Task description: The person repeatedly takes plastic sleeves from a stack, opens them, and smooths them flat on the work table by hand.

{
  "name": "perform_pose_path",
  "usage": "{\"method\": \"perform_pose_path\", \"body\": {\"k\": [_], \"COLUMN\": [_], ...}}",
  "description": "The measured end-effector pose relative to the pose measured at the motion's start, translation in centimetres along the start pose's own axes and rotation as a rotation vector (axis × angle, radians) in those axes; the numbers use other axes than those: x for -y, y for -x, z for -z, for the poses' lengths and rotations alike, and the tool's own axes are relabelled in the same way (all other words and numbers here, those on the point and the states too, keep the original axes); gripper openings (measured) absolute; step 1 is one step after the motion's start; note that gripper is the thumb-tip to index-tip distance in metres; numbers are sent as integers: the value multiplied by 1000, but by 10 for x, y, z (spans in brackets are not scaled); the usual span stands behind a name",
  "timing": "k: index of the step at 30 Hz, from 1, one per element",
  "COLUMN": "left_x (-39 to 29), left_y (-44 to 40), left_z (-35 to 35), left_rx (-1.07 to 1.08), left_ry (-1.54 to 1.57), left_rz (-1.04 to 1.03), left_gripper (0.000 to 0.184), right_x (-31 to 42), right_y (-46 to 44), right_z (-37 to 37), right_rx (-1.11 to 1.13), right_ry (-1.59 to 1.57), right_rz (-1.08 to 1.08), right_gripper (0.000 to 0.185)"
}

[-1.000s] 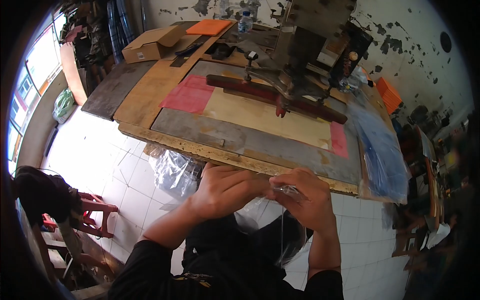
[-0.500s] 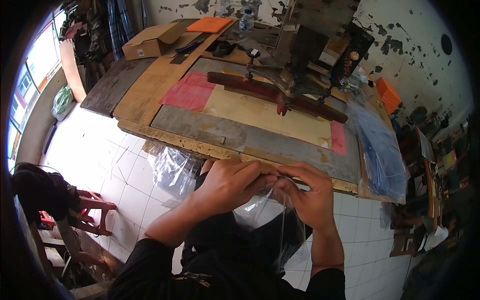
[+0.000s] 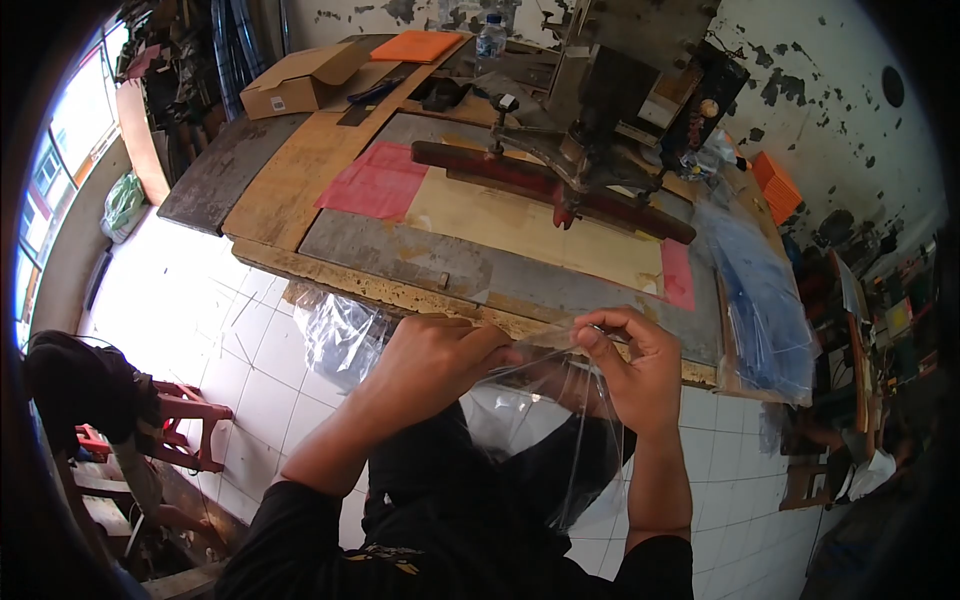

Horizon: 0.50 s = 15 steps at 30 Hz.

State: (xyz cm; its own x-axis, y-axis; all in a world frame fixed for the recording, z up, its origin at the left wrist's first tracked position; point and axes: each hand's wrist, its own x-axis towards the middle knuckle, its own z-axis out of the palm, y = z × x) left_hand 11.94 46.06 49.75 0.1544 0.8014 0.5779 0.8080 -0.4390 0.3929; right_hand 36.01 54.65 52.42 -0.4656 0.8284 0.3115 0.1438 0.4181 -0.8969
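Observation:
A clear plastic sheet (image 3: 590,425) hangs between my hands, over my lap and just in front of the bench edge. My left hand (image 3: 440,362) is closed on its left part, with the fingertips partly hidden behind the knuckles. On the other side, my right hand (image 3: 635,368) pinches the sheet's upper edge between thumb and fingers. The sheet is stretched taut between the two grips, and its lower part drapes down in folds. Whether it is a bag or a single layer, I cannot tell.
Beyond my hands stands a press with a red bar (image 3: 555,195) above a yellow sheet (image 3: 520,225) on the bench. Clear plastic sheets (image 3: 755,300) are stacked at right. A cardboard box (image 3: 300,82) sits back left. Another plastic bundle (image 3: 340,335) hangs below the bench edge.
My hands have moved apart: the right went slightly right and up, the left slightly left. The plastic between them is now stretched out.

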Motion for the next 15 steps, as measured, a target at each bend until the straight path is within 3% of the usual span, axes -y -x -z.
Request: {"method": "perform_pose_path", "body": {"k": [11,15], "left_x": [-2,4], "left_y": [-13,-19], "left_z": [0,-1], "left_rx": [-6,19], "left_ry": [-4,-104], "left_rz": [-40,-77], "left_gripper": [21,21], "right_x": [-3,-20], "right_y": [-4,-7], "right_z": [5,7], "right_rx": [-22,-131], "right_ry": [18,10], "right_rz": [58,74], "right_gripper": [14,14]}}
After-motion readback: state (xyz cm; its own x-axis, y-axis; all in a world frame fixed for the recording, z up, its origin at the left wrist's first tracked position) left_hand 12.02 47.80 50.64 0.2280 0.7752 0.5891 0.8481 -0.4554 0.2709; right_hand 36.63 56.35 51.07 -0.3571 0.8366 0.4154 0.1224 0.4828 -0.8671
